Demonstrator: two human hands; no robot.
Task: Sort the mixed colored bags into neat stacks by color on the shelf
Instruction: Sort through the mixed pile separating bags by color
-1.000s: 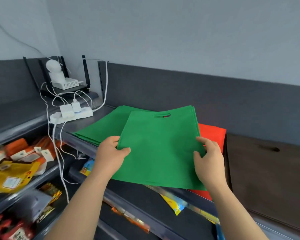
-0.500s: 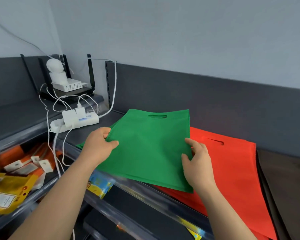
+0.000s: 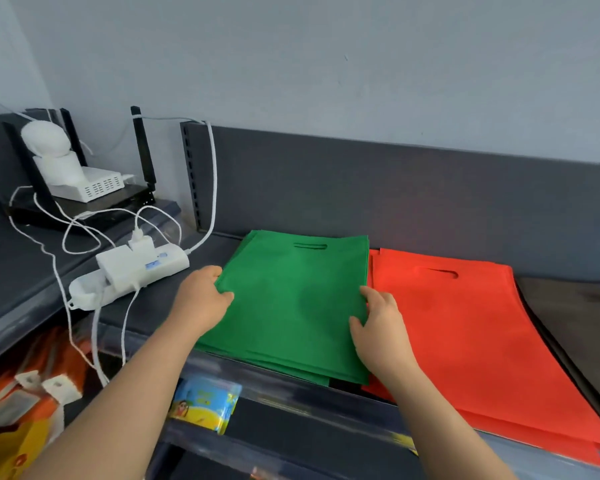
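A stack of green bags [image 3: 295,299] lies flat on the dark shelf [image 3: 146,306], handle cut-outs toward the back wall. My left hand [image 3: 201,303] grips the stack's left edge, thumb on top. My right hand [image 3: 378,327] holds the stack's right edge, thumb on the green and fingers curled at the side. A stack of orange-red bags [image 3: 465,334] lies just to the right, its left edge touching the green stack. Dark brown bags [image 3: 575,317] lie at the far right.
A white power strip [image 3: 132,275] with plugs and trailing cables sits left of the green stack. A router with black antennas and a white camera [image 3: 73,171] stand at the back left. Snack packets [image 3: 205,400] fill the lower shelves.
The green bags I held up came down onto the green pile and now lie squared with it. Both hands moved down and forward with them, staying at the left and right edges.
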